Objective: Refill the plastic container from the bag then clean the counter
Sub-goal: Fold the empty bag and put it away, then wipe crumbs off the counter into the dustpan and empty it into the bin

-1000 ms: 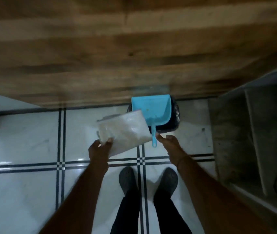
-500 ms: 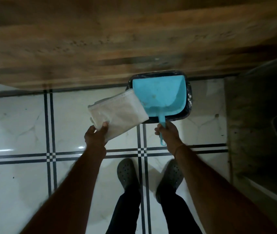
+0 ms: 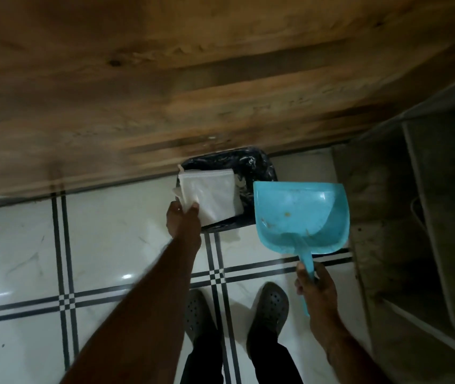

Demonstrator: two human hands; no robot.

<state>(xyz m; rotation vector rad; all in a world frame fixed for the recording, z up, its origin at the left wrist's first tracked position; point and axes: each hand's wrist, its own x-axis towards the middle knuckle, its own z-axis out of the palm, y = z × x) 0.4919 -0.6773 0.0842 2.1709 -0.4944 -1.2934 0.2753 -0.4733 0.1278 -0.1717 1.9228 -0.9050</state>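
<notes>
The left arm stretches straight toward 12 o'clock. The left grip [image 3: 183,221] pinches the near corner of the white bag [image 3: 215,194], one fingertip pressed on its top face. The bag hangs over the open mouth of the black-lined bin [image 3: 251,164], which stands on the tiled floor [image 3: 110,231]. At 3 o'clock of the bin, the right grip [image 3: 317,286] clenches the handle of the blue dustpan [image 3: 301,214]. The pan's open edge faces 12 o'clock, just beside the bin.

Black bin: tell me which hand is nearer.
Left. The left hand holds the white bag over the black bin, at its near rim; the right hand grips the blue dustpan by its handle, farther back, rightward.
</notes>
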